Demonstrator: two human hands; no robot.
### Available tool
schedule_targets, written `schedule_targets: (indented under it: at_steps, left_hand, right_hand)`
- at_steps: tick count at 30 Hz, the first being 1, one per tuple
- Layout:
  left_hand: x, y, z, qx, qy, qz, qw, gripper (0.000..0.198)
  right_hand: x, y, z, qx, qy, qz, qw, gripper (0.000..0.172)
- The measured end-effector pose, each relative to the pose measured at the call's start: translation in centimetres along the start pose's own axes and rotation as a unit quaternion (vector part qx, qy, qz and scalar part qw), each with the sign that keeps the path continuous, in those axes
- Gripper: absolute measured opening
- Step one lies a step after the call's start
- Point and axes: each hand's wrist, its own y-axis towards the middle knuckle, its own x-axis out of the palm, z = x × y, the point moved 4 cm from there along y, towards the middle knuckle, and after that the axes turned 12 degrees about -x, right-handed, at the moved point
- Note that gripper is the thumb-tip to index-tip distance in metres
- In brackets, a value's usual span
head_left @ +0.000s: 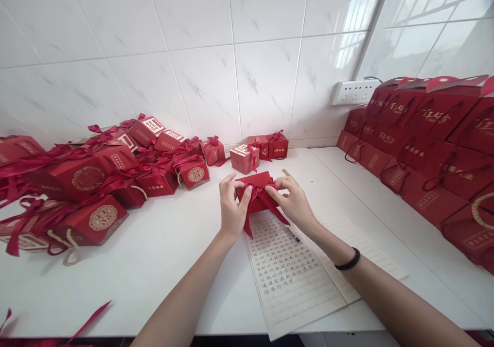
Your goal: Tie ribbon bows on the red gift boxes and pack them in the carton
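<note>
In the middle of the head view a small red gift box [252, 180] rests just past the top of an open notebook [304, 306]. Dark red ribbon [248, 226] is tied in a bow on its front, and two tails hang down over the page. My left hand [233, 203] is closed, thumb and fingers pinching the bow's left loop. With thumb and fingers pressed together, my right hand [291, 197] pinches the right loop. Under the right tail lies a pen [294, 235], partly hidden. The knot sits between my two thumbs.
Ribboned red boxes [88, 177] are heaped on the left of the white table [173, 264]. Several small boxes [244, 157] stand by the tiled wall. Stacked red gift boxes [420, 146] line the right side, beside a white power strip [355, 92]. Loose ribbon [92, 318] lies at the front left edge.
</note>
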Motion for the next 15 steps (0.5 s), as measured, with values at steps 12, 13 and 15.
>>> schedule_targets:
  at_steps: [12,13,15]
  left_hand:
    - [0.3,-0.6,0.3,-0.040,-0.009,0.038,0.998,0.014]
    - [0.4,-0.6,0.2,-0.047,-0.012,0.039,0.998,0.013]
    - [0.4,-0.6,0.0,-0.062,-0.020,0.036,0.997,0.013]
  right_hand:
    - [-0.2,0.5,1.1,0.141,0.148,-0.015,0.979,0.050]
    - [-0.2,0.5,1.1,0.150,0.165,-0.014,0.975,0.050]
    - [-0.2,0.4,1.2,0.161,0.200,-0.010,0.967,0.047]
